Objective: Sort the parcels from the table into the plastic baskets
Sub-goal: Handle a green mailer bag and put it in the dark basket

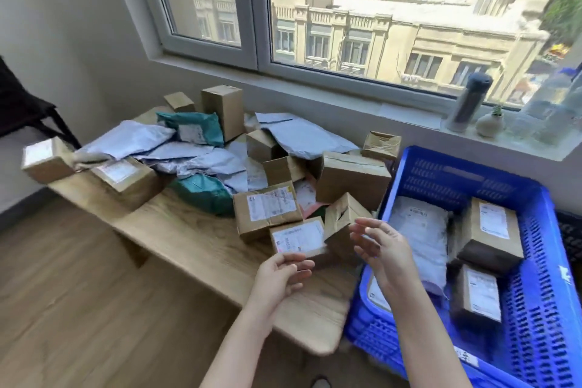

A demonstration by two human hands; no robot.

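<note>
Head view: well left of the blue basket, the parcel heap sprawled over the table, and at its near edge, closer to the basket, sat the small labelled box, label up, long axis running across toward the basket's left rim. The left hand hovered just under that box, fingers loosely bent and holding nothing; it was the nearer hand, I judged. The right hand hung over the basket's left rim, fingers spread, empty.

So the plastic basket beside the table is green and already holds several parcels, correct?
Not green: the head view shows the plastic basket is blue. It does stand beside the table and already holds several parcels.
</note>
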